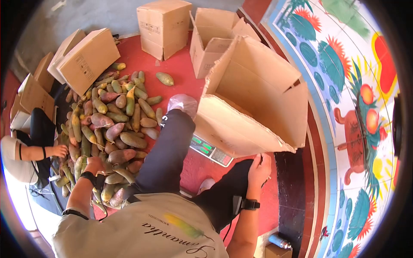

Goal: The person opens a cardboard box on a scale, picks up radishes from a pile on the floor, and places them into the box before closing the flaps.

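Note:
My left hand [93,165] is down on a pile of long green and purplish-brown fruits [114,120] on the red floor. Its back faces me, so I cannot tell whether it grips one. My right hand [259,167] pinches the lower flap edge of a large open cardboard box [258,94]. The box stands tilted on a digital scale [211,150] with green digits. My bent left leg, in dark trousers, lies between the pile and the scale.
Another person sits at the left with a hand [59,150] on the pile. Several cardboard boxes [163,26] stand at the back and left. A single fruit [164,78] lies apart. A painted wall [357,107] runs along the right.

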Tool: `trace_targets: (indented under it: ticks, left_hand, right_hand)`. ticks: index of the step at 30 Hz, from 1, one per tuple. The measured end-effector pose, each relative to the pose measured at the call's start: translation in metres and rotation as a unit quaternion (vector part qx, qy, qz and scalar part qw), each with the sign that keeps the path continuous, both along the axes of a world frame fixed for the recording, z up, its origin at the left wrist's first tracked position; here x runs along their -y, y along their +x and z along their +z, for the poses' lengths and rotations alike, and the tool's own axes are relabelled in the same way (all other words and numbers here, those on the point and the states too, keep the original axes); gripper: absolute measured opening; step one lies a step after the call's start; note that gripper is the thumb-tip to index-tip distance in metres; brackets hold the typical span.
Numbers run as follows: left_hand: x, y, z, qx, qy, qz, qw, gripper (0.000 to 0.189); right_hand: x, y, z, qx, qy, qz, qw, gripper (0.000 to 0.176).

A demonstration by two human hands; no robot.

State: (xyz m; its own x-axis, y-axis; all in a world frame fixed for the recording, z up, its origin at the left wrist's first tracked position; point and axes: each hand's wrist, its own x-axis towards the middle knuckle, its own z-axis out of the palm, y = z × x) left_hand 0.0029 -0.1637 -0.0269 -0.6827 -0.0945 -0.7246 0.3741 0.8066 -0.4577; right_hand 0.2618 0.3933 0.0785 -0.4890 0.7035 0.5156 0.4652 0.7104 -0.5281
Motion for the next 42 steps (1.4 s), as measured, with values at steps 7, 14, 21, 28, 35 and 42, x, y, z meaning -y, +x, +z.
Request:
trace_targets:
  ticks: [7,14,21,28,35,42]
  left_hand:
    - [-0.048,-0.041,0.081,-0.172,0.282,-0.005,0.944,0.061]
    - [-0.199,-0.033,0.215,-0.279,0.678,-0.027,0.68,0.052]
    - [-0.317,-0.007,0.277,-0.23,0.813,-0.139,0.517,0.052]
    - [-0.403,0.002,0.277,-0.124,0.808,-0.164,0.552,0.049]
    - [-0.439,0.005,0.262,-0.097,0.704,-0.225,0.667,0.048]
    - [-0.44,-0.003,0.251,-0.073,0.684,-0.283,0.668,0.027]
  right_hand:
    - [0.0,-0.001,-0.003,-0.021,0.018,-0.004,1.0,0.012]
    - [-0.002,-0.001,-0.003,-0.034,0.025,0.016,0.999,0.011]
    - [-0.005,0.0,-0.007,-0.032,0.022,0.0,0.999,0.011]
    - [-0.005,0.0,-0.006,-0.027,0.013,-0.002,1.0,0.011]
    - [-0.004,0.002,-0.002,-0.02,-0.007,-0.005,1.0,0.011]
    - [-0.005,0.0,-0.005,-0.031,-0.003,-0.001,1.0,0.012]
